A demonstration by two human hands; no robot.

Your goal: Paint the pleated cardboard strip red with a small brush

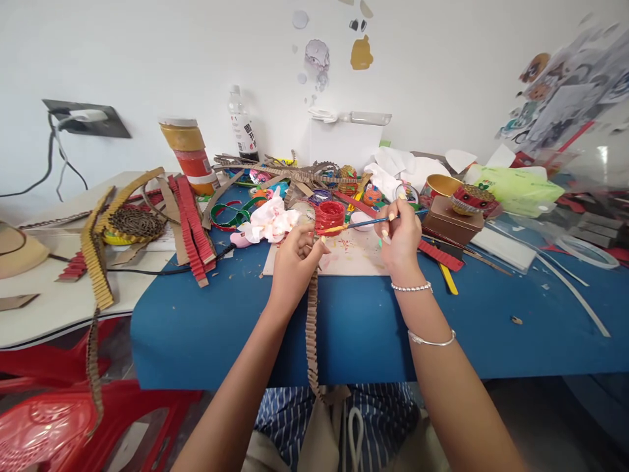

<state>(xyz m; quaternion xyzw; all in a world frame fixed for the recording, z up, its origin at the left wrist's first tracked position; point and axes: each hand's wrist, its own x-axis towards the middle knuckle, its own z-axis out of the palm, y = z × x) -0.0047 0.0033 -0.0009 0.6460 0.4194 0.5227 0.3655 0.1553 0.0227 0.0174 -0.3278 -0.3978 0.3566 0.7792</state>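
My left hand (299, 259) is closed on a strip of corrugated cardboard (312, 328), which hangs down over the table's front edge toward my lap. In my right hand (403, 236) a thin blue paintbrush (366, 223) is pinched, its tip pointing left toward the strip's upper end. Just behind the brush tip stands an open jar of red paint (330, 214). Beneath both hands lies a pale, paint-spotted board (344, 255). Crumpled white tissue (272, 217) with pink stains sits left of the jar. My left fingers partly hide the strip's upper end.
Red-painted strips (189, 226) and yellow-painted strips (95, 255) lie at the left. Behind are a tall paint jar (189, 154) and a drink bottle (242, 124). A brown box (453, 221) and a green tissue pack (515, 190) stand right on the blue table (211, 328).
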